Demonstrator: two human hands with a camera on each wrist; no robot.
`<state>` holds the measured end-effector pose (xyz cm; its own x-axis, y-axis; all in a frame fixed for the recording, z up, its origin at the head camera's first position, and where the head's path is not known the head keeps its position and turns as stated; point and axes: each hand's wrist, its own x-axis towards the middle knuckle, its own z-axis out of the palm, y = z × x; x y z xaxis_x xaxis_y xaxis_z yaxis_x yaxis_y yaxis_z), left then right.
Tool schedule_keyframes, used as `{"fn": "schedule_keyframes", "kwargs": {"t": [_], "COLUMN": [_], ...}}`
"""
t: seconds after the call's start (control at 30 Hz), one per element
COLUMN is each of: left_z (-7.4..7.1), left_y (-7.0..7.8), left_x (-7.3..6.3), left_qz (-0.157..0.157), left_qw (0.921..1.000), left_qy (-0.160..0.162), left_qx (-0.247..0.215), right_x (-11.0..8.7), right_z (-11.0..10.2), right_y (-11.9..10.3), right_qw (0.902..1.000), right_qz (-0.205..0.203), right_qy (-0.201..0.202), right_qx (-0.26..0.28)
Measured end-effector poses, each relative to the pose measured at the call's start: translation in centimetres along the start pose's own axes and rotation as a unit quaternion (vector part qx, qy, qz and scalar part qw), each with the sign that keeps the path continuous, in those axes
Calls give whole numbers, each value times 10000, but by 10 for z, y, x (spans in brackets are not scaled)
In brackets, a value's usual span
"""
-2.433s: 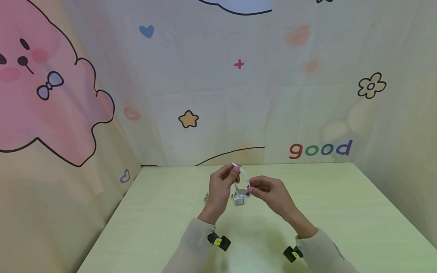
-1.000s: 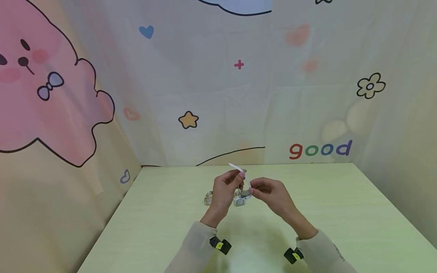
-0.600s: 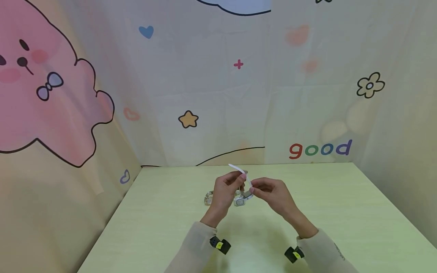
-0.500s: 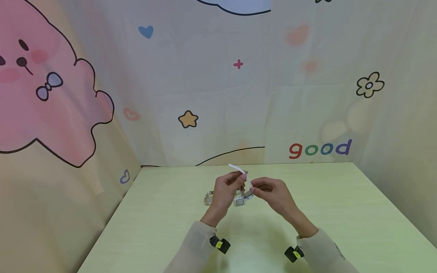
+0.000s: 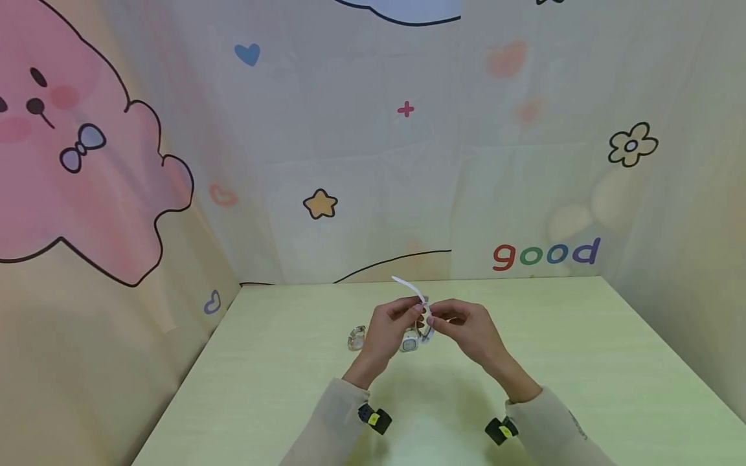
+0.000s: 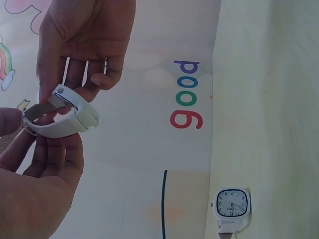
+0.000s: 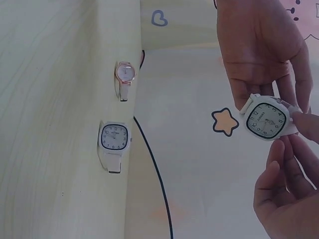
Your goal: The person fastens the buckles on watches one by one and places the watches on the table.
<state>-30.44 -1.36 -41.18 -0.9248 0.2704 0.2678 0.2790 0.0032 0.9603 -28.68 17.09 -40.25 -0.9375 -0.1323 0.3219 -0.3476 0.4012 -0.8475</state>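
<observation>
Both hands hold one white wristwatch (image 5: 410,287) above the table, its strap bent into a loop and one strap end sticking up to the left. My left hand (image 5: 386,331) pinches the strap near the top of the loop. Thumb and fingers of my right hand (image 5: 473,329) pinch it on the right side. The square white dial (image 7: 266,120) of this watch shows in the right wrist view; the left wrist view shows the looped strap (image 6: 65,130) from the other side. Behind the hands on the table sits a second white square watch (image 5: 410,343), partly covered in the head view.
A small rose-gold watch with a round dial (image 5: 357,338) stands on the table left of the second white watch. The pale table (image 5: 291,414) meets a printed cloth backdrop (image 5: 361,129) at its back edge.
Over the last seconds the left hand has shifted right, uncovering the rose-gold watch. The held watch has turned more edge-on, and more of the strap end sticks out above the left fingers.
</observation>
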Motion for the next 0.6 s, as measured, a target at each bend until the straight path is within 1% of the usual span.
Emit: {"fn": "schedule_keyframes", "kwargs": {"t": [0.1,0.23,0.43,0.53,0.6], "left_z": [0,0,1,1,0], "left_y": [-1,-2,-1,1,2], "left_x": [-1,-1,-2,-1,-1], "left_qz": [76,197,269,331,367], "left_qw": [9999,9998,9996,9994,9993], "left_qy": [-81,-47,16,60,73], "left_qx": [30,21,31,53,36], "right_x": [1,0,1,1,1], "right_z": [0,-1,-3,-5,-6], "right_y": [0,0,1,-1,-4], "right_qw": [10000,9999,9998,9995,9995], "right_qz": [-50,-91,-194,-301,-290], "right_qy": [69,116,-47,-108,-119], "right_qx": [20,46,32,-31,-29]}}
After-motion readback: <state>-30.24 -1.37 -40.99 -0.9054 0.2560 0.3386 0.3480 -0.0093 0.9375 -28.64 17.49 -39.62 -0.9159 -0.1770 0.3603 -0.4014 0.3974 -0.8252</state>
